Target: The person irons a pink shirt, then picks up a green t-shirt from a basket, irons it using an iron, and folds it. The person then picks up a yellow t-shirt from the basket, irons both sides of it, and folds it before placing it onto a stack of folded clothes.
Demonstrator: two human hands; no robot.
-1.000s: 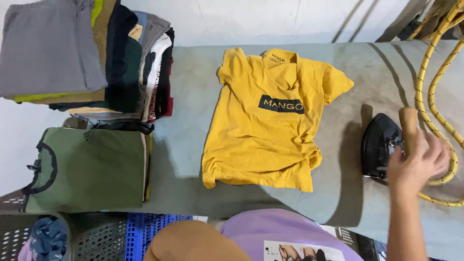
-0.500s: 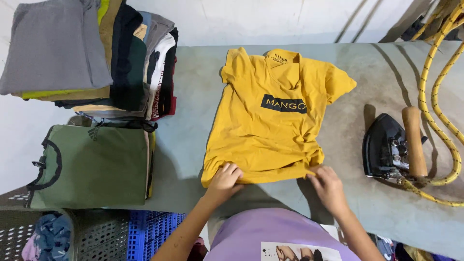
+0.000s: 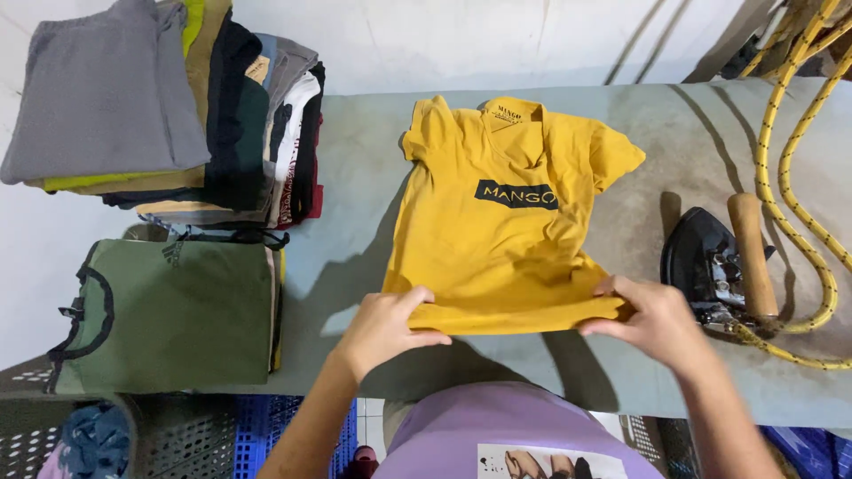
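Both hands' fingers now pinch the yellow shirt's (image 3: 510, 239) lifted hem.

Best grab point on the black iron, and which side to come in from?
Take the iron by its wooden handle, coming from above on the right side. The handle lies along the top, bare and raised clear of the dark body. The yellow cord loops just right of it, so keep the grip close on the handle.
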